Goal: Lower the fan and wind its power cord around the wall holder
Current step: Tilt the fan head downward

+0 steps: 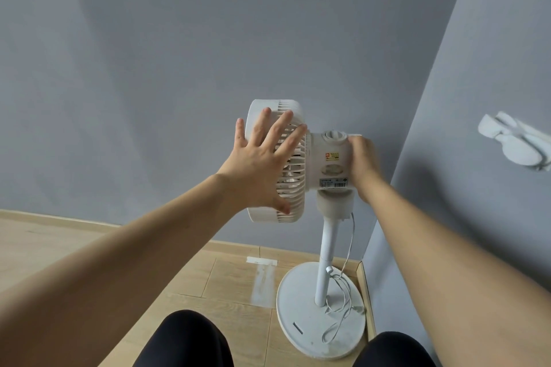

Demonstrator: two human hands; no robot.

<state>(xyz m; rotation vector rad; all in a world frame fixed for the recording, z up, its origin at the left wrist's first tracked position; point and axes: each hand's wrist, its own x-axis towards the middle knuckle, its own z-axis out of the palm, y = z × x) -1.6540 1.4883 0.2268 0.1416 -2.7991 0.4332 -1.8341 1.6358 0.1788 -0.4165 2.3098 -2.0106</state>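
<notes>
A white pedestal fan stands in a room corner, its grille head [293, 164] facing left and its motor housing [332, 158] behind it. My left hand [262, 164] lies flat with spread fingers against the back of the grille. My right hand [362, 164] grips the rear end of the motor housing. The pole [325, 250] runs down to a round base [301, 310]. The thin white power cord [340, 301] hangs from the neck and lies in loose loops on the base. A white wall holder [515, 141] is fixed to the right wall.
Grey walls meet in the corner just behind the fan. Light wooden floor with a skirting board [89, 222] and a strip of white tape [261, 261] lies to the left. My knees in black trousers [185, 340] are at the bottom edge.
</notes>
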